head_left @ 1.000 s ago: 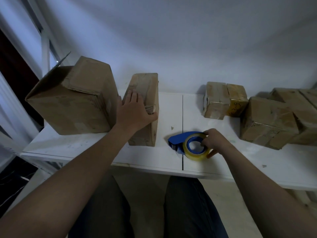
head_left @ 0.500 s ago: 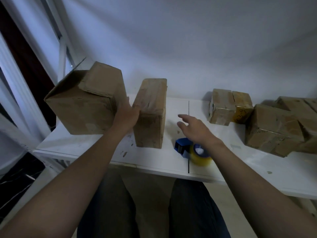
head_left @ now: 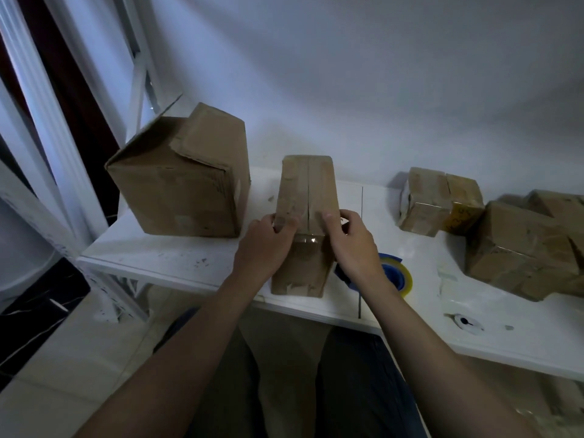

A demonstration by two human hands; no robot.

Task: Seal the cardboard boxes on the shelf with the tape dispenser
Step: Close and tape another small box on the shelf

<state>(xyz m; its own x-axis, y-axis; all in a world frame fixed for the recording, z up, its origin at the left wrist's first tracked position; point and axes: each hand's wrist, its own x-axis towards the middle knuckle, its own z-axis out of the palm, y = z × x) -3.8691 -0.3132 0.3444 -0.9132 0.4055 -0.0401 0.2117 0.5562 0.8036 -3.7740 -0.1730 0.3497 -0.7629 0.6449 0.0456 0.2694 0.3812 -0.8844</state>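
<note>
The narrow box [head_left: 308,191], upright on the shelf [head_left: 410,317], is clasped at its top edge by the left grip [head_left: 265,245] and the right grip [head_left: 350,241]. Its flaps are to be pressed flush along the seam before the tape dispenser [head_left: 396,276], at 4 o'clock of the box, is fetched

TEXT SCAN | legible text: none | only marking: dark handwritten strokes on the yellow-taped front face of the small cardboard box [head_left: 462,213] | location: right rear of the white shelf [head_left: 423,298], beside a plain brown box | status: too small and blurred to read
</note>
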